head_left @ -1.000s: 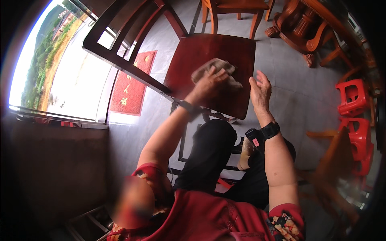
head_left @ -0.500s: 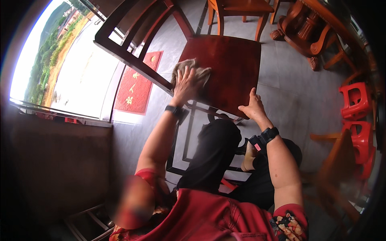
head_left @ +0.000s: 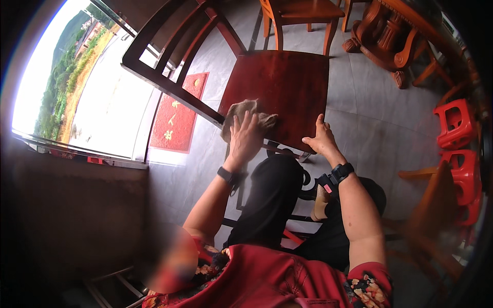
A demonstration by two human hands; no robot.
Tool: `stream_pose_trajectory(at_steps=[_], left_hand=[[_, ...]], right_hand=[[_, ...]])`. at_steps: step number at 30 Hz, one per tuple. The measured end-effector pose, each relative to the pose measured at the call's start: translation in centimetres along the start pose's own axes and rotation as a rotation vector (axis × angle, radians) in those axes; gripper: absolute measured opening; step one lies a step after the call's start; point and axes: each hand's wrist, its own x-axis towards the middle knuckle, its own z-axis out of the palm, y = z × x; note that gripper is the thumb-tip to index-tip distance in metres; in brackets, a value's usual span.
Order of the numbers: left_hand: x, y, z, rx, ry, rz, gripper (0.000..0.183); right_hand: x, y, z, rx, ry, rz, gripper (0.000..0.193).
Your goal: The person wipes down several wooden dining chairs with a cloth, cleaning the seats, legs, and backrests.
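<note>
A dark reddish-brown wooden chair [head_left: 280, 90] stands before me, its slatted back on the left. Over the seat's near left corner lies a crumpled grey-brown cloth [head_left: 265, 121]. My left hand [head_left: 245, 139] presses that cloth down, fingers stretched over it, and keeps it under the palm. At the near right corner my right hand [head_left: 324, 138] grips the seat's edge, thumb toward the top and the index finger along the side. Its other fingers are partly hidden. Both wrists carry black bands.
A red mat [head_left: 179, 113] with yellow characters lies left of the chair by the bright doorway. Beyond stands an orange-brown chair [head_left: 303, 13], and a carved wooden table base [head_left: 387, 38] is at the far right. Red plastic stools [head_left: 456, 126] line the right side. My knees are below the seat.
My left hand has drawn the cloth toward me, from further up the seat's left side to its near left corner. My right hand keeps its hold on the seat edge.
</note>
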Motion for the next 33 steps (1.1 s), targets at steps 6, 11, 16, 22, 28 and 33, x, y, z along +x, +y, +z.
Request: stream_pose_trajectory(at_steps=[6,11,16,22,28,33], left_hand=[[5.8,-8.3,3.8,0.075,0.074,0.123,0.061],[13.7,-6.6,1.0,-0.03,-0.114,-0.221,0.079],[15.9,-10.6,3.9,0.017,-0.053,-0.081,0.067],[3.4,-1.9,1.4,0.068,-0.005,0.151,0.059],[0.1,-1.3,-0.7,-0.025,-0.139,0.236,0.06],[9.7,-9.8,4.5,0.231,-0.075,0.404,0.037]], right_hand=[[-0.3,-0.7,0.1,-0.018,-0.005,-0.024,0.11],[-0.2,0.1,-0.5,-0.029,-0.009,0.01,0.11],[0.0,-0.4,-0.2,-0.022,0.007,-0.02,0.11],[-0.1,-0.7,-0.2,0.017,0.019,-0.032,0.108],[-0.6,-0.8,-0.3,0.0,0.016,-0.027,0.108],[-0.4,-0.7,0.2,-0.024,0.031,-0.034,0.108]])
